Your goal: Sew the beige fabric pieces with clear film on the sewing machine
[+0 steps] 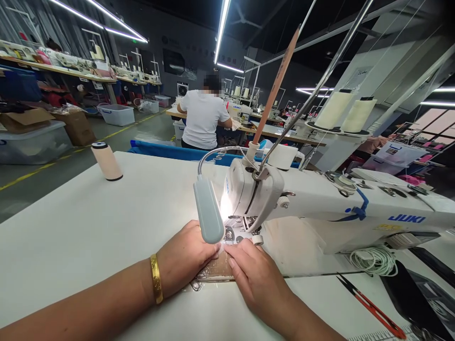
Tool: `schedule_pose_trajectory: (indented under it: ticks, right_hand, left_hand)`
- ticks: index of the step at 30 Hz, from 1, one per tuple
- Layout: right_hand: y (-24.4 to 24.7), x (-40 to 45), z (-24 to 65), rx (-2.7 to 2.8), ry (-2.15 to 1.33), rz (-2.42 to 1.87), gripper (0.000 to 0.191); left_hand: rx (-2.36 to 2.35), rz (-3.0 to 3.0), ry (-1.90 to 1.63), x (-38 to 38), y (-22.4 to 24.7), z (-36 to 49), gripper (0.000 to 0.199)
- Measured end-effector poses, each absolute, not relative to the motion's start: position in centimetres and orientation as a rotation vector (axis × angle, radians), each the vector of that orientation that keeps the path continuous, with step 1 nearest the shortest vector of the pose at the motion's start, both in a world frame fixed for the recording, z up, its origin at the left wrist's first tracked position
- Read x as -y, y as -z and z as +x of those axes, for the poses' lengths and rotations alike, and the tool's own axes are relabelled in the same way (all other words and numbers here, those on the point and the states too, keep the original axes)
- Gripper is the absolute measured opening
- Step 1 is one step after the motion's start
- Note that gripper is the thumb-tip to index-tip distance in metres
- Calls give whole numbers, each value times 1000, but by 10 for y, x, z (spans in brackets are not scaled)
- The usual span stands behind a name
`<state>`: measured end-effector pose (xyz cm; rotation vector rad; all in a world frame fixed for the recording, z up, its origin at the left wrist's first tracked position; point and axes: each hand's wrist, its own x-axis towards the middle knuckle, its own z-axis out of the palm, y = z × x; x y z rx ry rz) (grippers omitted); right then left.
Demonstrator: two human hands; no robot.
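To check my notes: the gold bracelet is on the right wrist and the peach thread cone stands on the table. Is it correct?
Wrong wrist: the head view shows the gold bracelet on the wrist of the left hand. The peach thread cone does stand on the table.

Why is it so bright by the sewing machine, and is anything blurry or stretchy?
In the head view, the gooseneck lamp glares white against the sewing machine; ceiling tube lights streak the dark background; the person in white has a head blurred into squares; the picture's edges look stretched.
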<state>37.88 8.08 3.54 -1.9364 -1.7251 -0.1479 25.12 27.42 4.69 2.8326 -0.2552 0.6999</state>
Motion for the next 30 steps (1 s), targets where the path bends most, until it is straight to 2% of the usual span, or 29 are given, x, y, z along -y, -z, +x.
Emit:
schedule_pose_trajectory:
  ticks: [8,17,30]
  right_hand:
    - [-33,-80,380,1777,185,-1901,40]
    - [-33,-80,378,1742,197,-1903,33]
    - [-29,-79,377,1784,168,-1915,43]
  left_hand:
    - [356,2805,-709,-275,-51,250,26]
    - [300,2719,-632,-275,-51,250,26]
    - [339,2807,-731,-272,-60,252,23]
